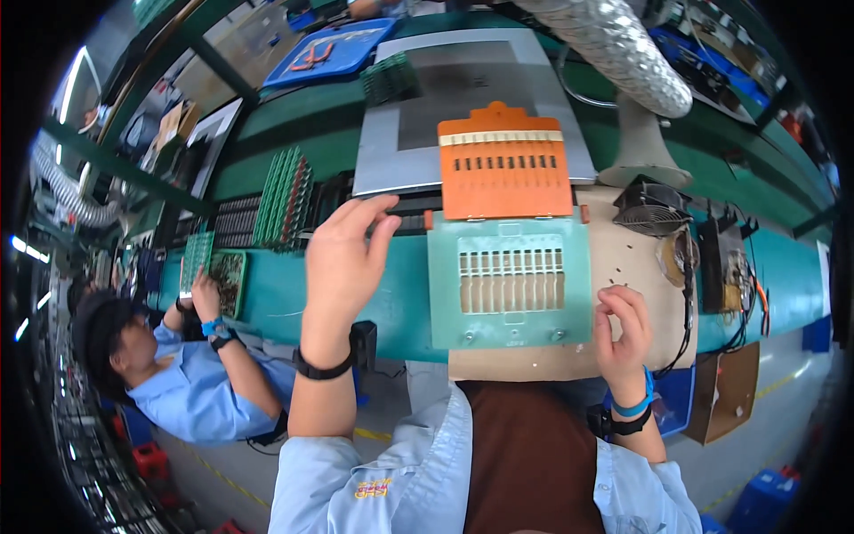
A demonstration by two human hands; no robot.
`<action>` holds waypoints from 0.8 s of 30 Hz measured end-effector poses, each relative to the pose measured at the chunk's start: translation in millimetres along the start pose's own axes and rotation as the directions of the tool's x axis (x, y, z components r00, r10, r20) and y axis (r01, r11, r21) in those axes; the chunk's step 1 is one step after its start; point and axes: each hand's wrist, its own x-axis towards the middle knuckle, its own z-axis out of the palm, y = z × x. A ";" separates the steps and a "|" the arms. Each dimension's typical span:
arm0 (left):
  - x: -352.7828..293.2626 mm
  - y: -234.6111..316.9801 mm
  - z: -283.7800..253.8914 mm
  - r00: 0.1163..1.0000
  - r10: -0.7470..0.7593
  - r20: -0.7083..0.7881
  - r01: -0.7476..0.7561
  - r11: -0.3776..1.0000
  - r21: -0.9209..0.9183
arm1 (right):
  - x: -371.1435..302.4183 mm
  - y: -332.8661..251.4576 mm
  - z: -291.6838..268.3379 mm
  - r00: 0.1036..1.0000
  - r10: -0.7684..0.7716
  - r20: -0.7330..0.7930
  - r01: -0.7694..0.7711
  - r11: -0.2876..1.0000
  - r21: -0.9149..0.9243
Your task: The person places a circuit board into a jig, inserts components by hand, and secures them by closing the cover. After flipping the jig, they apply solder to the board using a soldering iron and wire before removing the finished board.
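Note:
My left hand (345, 262) hovers left of a hinged fixture, its thumb and forefinger apart with nothing between them. The fixture has a pale green base (510, 331) with a slotted window, and brown cardboard shows through the slots. Its orange lid (504, 191) stands raised at the far side, hinged to the base. Beside the base's right edge is my right hand (625, 334), fingers loosely curled and thumb a little apart; no held thing is visible. Small dark pieces (618, 273) lie scattered just beyond its fingertips. Left of my left hand stands a row of green circuit boards (283, 200).
A cardboard sheet (654, 329) lies under the fixture. To the right are a black fan (652, 207), a wire-wound device (680, 258) and cables. A silver duct (614, 53) hangs overhead. At left, a co-worker (205, 374) handles a green board (197, 254) above a green tray (233, 276).

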 end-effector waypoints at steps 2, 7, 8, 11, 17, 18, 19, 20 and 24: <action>-20.7 10.4 -29.4 0.994 -0.045 -0.097 0.053 0.995 0.090 | -1.1 1.6 -0.3 1.000 0.006 0.011 -0.006 1.000 -0.008; -33.0 -71.6 -94.9 0.897 -0.001 -0.441 0.186 0.907 0.378 | -4.8 -3.1 -0.1 1.000 0.011 0.017 -0.011 1.000 -0.004; -32.8 -87.4 -105.1 0.892 -0.060 -0.449 0.275 0.859 0.432 | -5.1 -4.5 -0.7 1.000 0.005 0.030 -0.005 1.000 0.007; -25.0 -132.7 -114.8 0.890 -0.153 -0.430 0.369 0.795 0.480 | -6.6 -5.7 2.0 1.000 0.002 0.015 -0.002 1.000 0.003; -22.4 -167.8 -110.6 0.907 -0.164 -0.388 0.372 0.743 0.556 | -12.8 -7.4 1.2 1.000 0.015 0.011 -0.015 1.000 -0.004; -20.1 -166.5 -109.4 0.907 -0.164 -0.388 0.373 0.742 0.557 | -14.3 -6.3 1.2 1.000 0.025 0.009 -0.025 1.000 -0.005; -17.1 -162.3 -106.3 0.908 -0.145 -0.394 0.370 0.720 0.587 | -15.4 -5.8 1.5 0.999 0.033 0.007 -0.033 0.999 -0.005; -13.3 -157.6 -103.0 0.908 -0.123 -0.400 0.366 0.697 0.617 | -15.6 -6.4 2.3 0.999 0.032 0.007 -0.032 0.999 0.000; -1.2 -155.1 -94.5 0.906 -0.133 -0.401 0.385 0.649 0.656 | -13.3 -11.0 4.4 0.999 0.041 -0.036 -0.041 0.999 -0.011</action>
